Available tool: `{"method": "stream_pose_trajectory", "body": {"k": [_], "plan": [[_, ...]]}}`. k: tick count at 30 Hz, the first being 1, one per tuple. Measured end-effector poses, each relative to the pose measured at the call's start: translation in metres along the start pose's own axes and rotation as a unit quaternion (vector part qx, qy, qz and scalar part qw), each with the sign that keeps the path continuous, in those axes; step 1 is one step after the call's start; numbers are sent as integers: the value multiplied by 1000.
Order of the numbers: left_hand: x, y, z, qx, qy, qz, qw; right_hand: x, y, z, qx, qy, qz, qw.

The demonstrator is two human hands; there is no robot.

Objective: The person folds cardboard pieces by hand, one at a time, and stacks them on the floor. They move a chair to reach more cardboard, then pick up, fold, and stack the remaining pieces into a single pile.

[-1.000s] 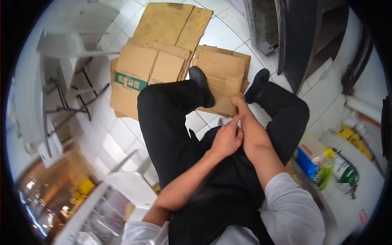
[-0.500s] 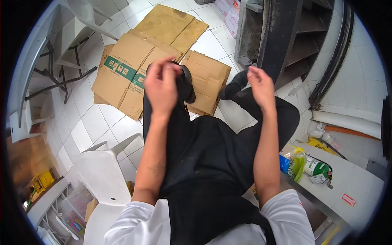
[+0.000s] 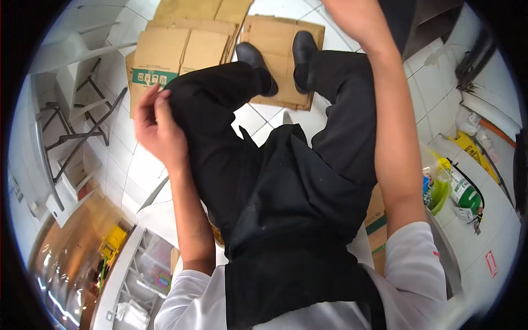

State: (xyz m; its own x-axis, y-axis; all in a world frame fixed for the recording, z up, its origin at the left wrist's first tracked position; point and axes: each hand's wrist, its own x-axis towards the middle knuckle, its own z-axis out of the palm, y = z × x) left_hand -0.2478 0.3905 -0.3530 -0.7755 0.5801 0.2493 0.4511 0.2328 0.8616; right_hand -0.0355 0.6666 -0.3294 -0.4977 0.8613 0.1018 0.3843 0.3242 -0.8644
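My left hand (image 3: 159, 129) hovers beside my left knee, above the floor. Its fingers are loosely bent, the thumb stands apart, and nothing shows in it. My right hand (image 3: 355, 19) is raised beyond my right knee at the top edge; its fingertips are cut off, so their pose is hidden. Black trousers (image 3: 214, 99) and a black apron (image 3: 275, 198) cover my lap. Both black shoes, the left shoe (image 3: 257, 66) and the right shoe (image 3: 303, 58), rest on a flattened cardboard sheet (image 3: 280, 38).
More flattened cardboard (image 3: 206, 49) lies to the left on white tiles. Folding-chair legs (image 3: 82, 132) stand at the left. On the right, a white ledge (image 3: 467, 253) holds a green-and-white bottle (image 3: 465, 190) and a bright green bag (image 3: 439, 192). Dark shelving (image 3: 434, 22) rises at upper right.
I have gone from standing or crouching to sitting, knees apart. My right foot has come onto the cardboard. My left hand moved left and down; my right hand moved up to the top edge.
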Motion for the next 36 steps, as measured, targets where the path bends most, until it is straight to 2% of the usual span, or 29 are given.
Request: {"method": "stream_pose_trajectory", "body": {"k": [1,2,3,4,7,9,11,12,15,16,17,19,21,23,25,27,28,29,30,31,32,33,36], "plan": [[2,1,2,0,6,-17,1000,9,10,6,33,-38,-5,999],[5,0,3,37,5,-13,999,9,15,14,85,-23,17,996],[8,-1,6,73,7,-5,997,16,36,21,92,-33,31,995],[20,-9,14,72,5,-36,997,31,70,28,87,-38,64,993],[31,-7,15,63,3,-67,996,22,107,-2,41,-25,108,993],[36,-3,21,24,-2,-59,998,20,134,-19,-105,-21,162,981],[37,-5,23,-4,-9,-26,1000,11,121,-27,28,20,273,961],[33,-3,22,4,-12,-16,1000,7,116,-25,49,53,260,963],[12,-1,13,33,0,7,999,-6,109,-9,94,35,237,966],[7,1,9,55,-4,39,998,-11,103,-5,69,10,243,968],[3,-2,6,43,10,63,997,-15,111,1,40,-4,207,977],[-5,0,-4,44,20,64,997,-27,128,13,-33,10,130,991],[-12,1,-12,64,30,71,995,-47,149,28,-58,15,131,990],[-14,-3,-17,86,40,113,989,-63,195,54,-59,-5,220,974],[-13,7,-24,91,50,133,986,-89,263,89,-27,12,241,970],[-12,24,-29,73,47,96,992,-132,320,124,-109,10,297,949],[-13,33,-31,72,47,94,992,-145,285,114,-96,-154,370,911],[-15,40,-32,80,43,101,991,-166,304,134,-131,-126,386,904],[-16,45,-33,109,38,108,987,-181,324,154,-100,-93,483,865],[-17,47,-34,140,32,114,983,-184,346,173,-88,-98,488,863],[-18,43,-33,151,34,92,984,-188,369,190,-41,-63,523,849],[-18,40,-30,164,27,93,982,-187,368,203,5,-28,557,830],[-9,20,-20,192,29,76,978,-180,364,216,-34,3,595,803]]}}
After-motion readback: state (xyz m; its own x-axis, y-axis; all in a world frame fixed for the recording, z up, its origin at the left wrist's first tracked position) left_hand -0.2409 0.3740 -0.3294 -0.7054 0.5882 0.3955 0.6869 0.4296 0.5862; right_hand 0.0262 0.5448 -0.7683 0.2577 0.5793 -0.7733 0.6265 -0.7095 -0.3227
